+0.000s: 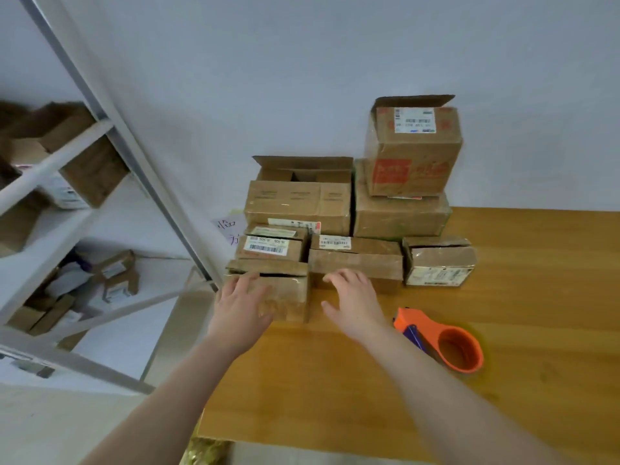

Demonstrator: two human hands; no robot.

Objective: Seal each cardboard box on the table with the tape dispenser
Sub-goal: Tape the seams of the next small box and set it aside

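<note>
White label (266, 245) on a box (297, 254) shows "506"

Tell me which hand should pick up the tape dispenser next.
Probably the right hand: the tape dispenser lies on the table just to its right, with nothing between. The left hand rests on the front box, farther away, and could steady it.

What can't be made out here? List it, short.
Head view:
- Label print on the back boxes: too small, blurred.
- Front of the nearest box: partly covered by the left hand.
- Whether the right hand touches the middle box: its own fingers hide contact.
- Tape on the tape dispenser: roll not discernible.
- Contents of the shelf: blurred, cut by left edge.
</note>
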